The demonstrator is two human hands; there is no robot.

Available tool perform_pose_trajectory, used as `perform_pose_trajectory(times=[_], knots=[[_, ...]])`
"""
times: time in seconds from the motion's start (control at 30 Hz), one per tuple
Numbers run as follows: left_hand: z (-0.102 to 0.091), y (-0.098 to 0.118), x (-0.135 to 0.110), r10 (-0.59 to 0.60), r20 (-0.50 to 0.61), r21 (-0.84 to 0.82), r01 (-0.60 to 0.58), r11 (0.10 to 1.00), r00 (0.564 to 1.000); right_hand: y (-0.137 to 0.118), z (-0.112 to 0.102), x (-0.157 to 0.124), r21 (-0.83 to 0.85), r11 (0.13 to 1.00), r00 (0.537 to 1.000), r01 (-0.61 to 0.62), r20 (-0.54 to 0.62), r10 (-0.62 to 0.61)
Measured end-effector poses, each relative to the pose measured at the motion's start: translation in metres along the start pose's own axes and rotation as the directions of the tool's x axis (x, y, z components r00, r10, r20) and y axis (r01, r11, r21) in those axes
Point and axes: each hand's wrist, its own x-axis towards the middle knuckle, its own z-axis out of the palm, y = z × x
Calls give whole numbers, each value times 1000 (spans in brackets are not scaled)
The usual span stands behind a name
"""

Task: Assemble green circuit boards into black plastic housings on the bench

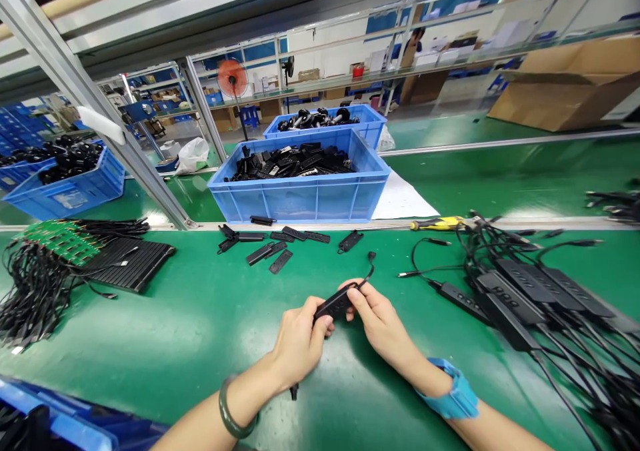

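Near L: blue bin point(60, 419) cut off by frame, contents unclear. Blk plug point(294, 391) pokes out under L wrist, its cord hidden by arm. Mid-bench, L hand point(299, 341) grips near end of blk case point(333, 304), R hand point(376, 312) pinches far end by its cable point(369, 276); fingers hide part of case. R: hubs point(515, 304) w/ tangled cords, cut off at R edge. L: boards point(60, 241), wires point(35, 297) cut off too. Farther: loose covers point(281, 261), screwdriver point(439, 223), parts bin point(300, 197), 2nd bin point(373, 125) partly hidden behind. Far bkgd: person point(413, 41), blurry, mostly blocked.
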Motion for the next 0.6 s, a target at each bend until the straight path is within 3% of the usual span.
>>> perform_pose_trajectory(times=[0.13,0.27,0.33,0.4,0.47,0.53,0.6], knots=[[-7,-3,6,145,85,24,-147,989,986,-16,-14,7,-114,992,991,60,-113,-73],[-25,-20,18,244,-25,184,-235,954,970,-61,-79,22,-286,953,947,96,-268,-176],[-33,-29,22,259,-100,310,-217,926,961,-83,-125,28,-578,813,923,74,-270,-276],[-37,-37,24,274,-137,406,-198,892,952,-93,-172,36,-667,744,903,49,-289,-318],[-38,-41,25,279,-139,468,-185,864,950,-91,-210,44,-852,524,930,8,-186,-316],[-37,-45,25,263,-124,517,-163,840,957,-79,-235,52,-892,451,951,-33,-167,-262],[-35,-48,26,220,-117,568,-116,815,969,-63,-241,60,-911,405,960,-78,-178,-217]])
